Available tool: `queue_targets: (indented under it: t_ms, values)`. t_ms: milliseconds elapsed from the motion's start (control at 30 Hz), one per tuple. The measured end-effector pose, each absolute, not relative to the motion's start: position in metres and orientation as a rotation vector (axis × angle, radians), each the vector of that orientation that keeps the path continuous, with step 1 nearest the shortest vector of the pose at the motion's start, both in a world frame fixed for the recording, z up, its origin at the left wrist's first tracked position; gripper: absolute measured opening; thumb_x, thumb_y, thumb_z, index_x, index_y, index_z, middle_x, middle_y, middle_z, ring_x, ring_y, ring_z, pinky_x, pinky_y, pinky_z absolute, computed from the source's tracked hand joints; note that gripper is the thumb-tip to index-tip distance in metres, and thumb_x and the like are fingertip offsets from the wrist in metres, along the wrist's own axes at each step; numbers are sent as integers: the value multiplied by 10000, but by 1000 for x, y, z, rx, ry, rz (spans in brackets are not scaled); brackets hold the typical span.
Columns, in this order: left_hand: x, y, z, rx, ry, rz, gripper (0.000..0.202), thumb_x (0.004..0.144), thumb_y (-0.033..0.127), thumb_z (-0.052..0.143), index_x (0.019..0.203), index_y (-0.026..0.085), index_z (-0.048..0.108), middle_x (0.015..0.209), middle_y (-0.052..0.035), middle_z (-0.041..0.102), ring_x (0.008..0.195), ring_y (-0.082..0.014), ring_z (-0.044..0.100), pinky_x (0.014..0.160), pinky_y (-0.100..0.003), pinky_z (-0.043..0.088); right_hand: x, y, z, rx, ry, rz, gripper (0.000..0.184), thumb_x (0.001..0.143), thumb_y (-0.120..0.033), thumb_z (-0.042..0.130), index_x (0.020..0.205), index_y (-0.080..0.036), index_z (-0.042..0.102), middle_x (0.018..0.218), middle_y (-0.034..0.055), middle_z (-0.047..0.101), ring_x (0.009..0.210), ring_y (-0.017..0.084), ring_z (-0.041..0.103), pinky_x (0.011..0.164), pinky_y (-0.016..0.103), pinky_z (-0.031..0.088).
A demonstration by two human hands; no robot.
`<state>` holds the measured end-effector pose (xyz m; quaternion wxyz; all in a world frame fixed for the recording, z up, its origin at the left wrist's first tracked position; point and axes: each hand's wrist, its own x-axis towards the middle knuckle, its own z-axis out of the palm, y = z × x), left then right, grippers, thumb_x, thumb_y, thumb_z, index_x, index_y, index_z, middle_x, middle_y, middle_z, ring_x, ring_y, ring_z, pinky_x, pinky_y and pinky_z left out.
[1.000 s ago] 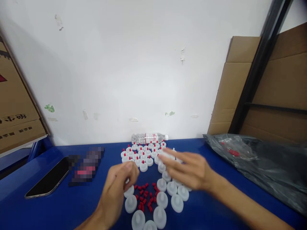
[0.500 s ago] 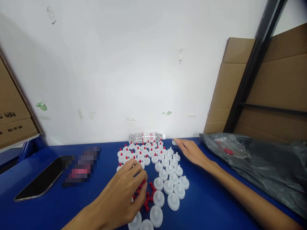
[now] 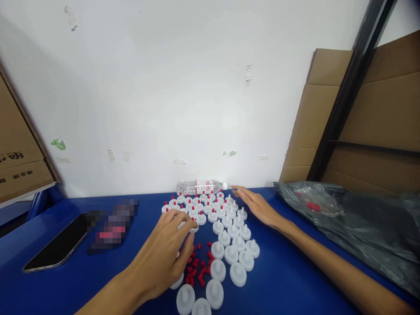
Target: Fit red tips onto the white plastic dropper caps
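Observation:
My left hand (image 3: 164, 253) is curled with thumb and index finger drawn together, over the left side of the group. What it pinches, if anything, is hidden. Just past its fingertips sits a white nozzle cap (image 3: 194, 226). Loose small red tips (image 3: 195, 264) lie in a pile to the right of its thumb. With fingers stretched out, my right hand (image 3: 256, 204) lies at the back right, beside a white nozzle cap (image 3: 229, 199) without a red tip. White caps with red tips stand at the back left; bare ones (image 3: 238, 274) form rows on the right.
A clear plastic bottle (image 3: 201, 187) lies along the wall behind the caps. At left are a phone (image 3: 55, 243) and a blurred-out item (image 3: 113, 227). On the right spreads a dark plastic bag (image 3: 348, 227) with a clear bag of red pieces (image 3: 315, 205). Cardboard (image 3: 318, 105) leans beyond.
My left hand has moved from the red pile up and left toward the nearby caps. A white cap by my right fingers has shifted left into the group, and those fingers have straightened.

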<state>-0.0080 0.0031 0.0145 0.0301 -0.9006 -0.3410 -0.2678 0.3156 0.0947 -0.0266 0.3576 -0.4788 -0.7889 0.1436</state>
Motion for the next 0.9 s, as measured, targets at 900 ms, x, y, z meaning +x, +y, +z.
queue_targets:
  t_ms: [900]
  values:
    - [-17,9,4,-2904,-1107,-810,449,1017,155,339,1431,267,471,1409,-90,501,1295,-249,470,1062,-451,486,299,70,2,-1152,-1939,27,268,1046,-333,389,1135,-272,634,1071,9,735,971,220,692,874,355,472]
